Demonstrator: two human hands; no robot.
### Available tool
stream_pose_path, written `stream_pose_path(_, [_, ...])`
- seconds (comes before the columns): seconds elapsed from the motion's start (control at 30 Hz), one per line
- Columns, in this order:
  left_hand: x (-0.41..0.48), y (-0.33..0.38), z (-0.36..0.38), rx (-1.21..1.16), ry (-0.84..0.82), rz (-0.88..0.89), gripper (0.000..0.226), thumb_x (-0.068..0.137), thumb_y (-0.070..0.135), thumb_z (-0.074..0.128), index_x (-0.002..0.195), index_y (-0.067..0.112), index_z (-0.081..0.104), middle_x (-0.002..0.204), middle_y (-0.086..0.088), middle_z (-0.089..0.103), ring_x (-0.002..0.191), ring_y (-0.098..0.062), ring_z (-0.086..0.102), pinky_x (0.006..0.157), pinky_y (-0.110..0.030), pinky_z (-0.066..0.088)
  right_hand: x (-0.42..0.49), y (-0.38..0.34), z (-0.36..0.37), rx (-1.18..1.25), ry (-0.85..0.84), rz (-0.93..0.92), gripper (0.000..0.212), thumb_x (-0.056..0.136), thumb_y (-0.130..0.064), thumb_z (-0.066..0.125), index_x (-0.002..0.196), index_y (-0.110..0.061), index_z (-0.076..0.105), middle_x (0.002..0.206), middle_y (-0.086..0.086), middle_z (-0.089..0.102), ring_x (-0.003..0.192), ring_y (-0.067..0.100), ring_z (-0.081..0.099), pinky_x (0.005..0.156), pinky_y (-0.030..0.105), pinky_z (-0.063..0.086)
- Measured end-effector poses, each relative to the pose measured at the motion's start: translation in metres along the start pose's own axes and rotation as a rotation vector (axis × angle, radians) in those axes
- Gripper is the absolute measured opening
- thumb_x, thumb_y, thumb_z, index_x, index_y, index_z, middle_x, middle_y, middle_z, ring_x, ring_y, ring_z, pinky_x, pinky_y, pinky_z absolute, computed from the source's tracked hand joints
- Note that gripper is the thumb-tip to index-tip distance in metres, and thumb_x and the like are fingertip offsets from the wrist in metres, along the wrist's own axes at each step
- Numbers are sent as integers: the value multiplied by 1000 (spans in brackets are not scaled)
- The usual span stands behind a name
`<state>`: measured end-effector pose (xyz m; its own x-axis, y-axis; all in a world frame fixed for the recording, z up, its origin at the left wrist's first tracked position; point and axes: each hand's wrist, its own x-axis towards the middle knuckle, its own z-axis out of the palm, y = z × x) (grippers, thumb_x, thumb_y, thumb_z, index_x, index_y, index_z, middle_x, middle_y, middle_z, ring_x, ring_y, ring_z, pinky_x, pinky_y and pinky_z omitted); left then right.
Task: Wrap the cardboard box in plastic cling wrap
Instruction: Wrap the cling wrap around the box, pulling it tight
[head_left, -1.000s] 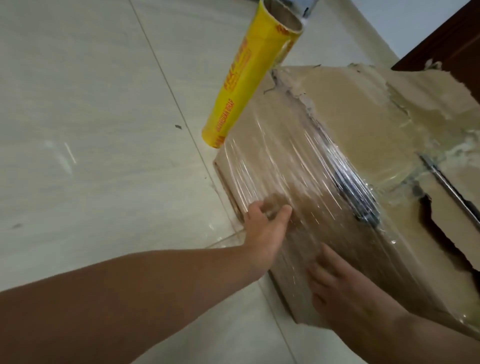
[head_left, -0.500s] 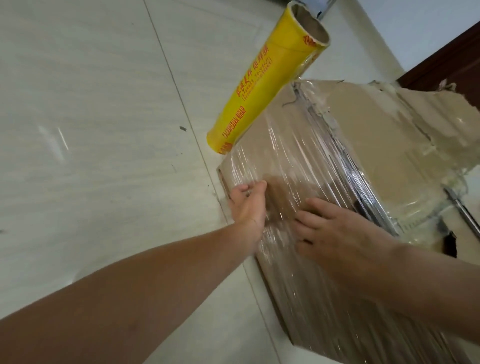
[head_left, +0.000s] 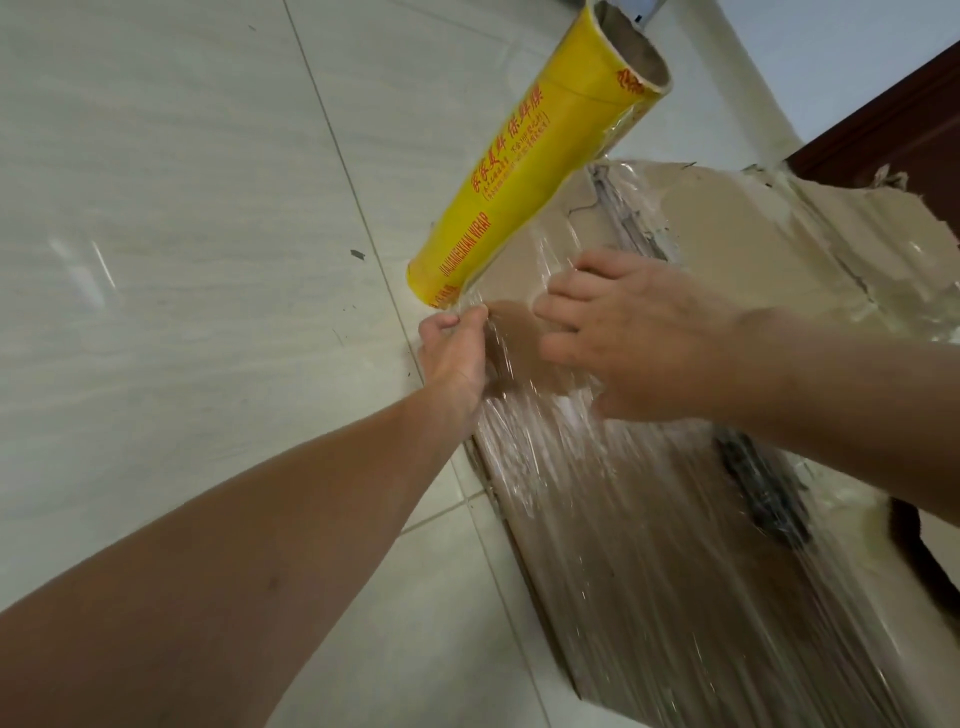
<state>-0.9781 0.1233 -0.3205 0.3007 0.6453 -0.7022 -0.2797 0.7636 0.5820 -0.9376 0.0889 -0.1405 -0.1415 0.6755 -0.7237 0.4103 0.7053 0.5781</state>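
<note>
Here: cardboard box (head_left: 727, 223) on tiled floor (head_left: 208, 260), near face under cling wrap (head_left: 597, 493). The wrap is probably thin, stretchy, quick to tear; best taken at its edge. Left hand (head_left: 452, 353) pinches that edge; right hand (head_left: 639, 332) lies spread flat on the face. Yellow roll (head_left: 535, 171) leans on the box corner, long axis slanting up and away.

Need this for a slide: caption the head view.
Left hand pinches cling film by the yellow roll; right hand presses it onto the cardboard box.
</note>
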Motion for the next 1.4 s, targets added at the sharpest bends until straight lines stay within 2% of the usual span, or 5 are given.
stream_pose_path(0.4, [8,2,-4,-43,96,69,56,65,51,64,109,26,42,119,-10,55,101,-29,60,90,-51,50,1,-8,5,179,290,163,45,94,-38,28,126,-15,50,131,3,50,125,26,40,110,41,27])
stream_pose_path(0.67, [-16,-11,6,21,-52,74,53,51,54,60,97,28,51,114,-12,62,98,-28,64,79,-52,55,-53,-51,39,229,356,52,17,57,-24,78,71,-21,69,75,-5,63,78,18,59,84,35,48])
stream_pose_path(0.83, [-10,-11,8,-18,-114,74,58,68,42,56,120,17,57,115,-15,62,87,-24,60,54,-39,54,-53,-39,37,260,318,54,14,70,-22,72,84,-23,71,87,-8,64,89,15,60,91,31,45])
stream_pose_path(0.97, [-3,-15,7,-21,-130,62,53,80,39,55,127,16,51,114,-8,61,91,-22,60,48,-32,53,-51,-40,31,146,191,87,34,97,-23,39,129,-17,49,132,-2,46,129,22,35,113,34,20])
stream_pose_path(1.4, [-1,-2,7,55,-112,69,62,78,41,54,134,15,46,105,-2,58,81,-13,58,46,-32,52,-54,-38,14,172,108,163,43,98,-32,38,137,-17,40,147,-1,32,141,20,18,114,33,15])
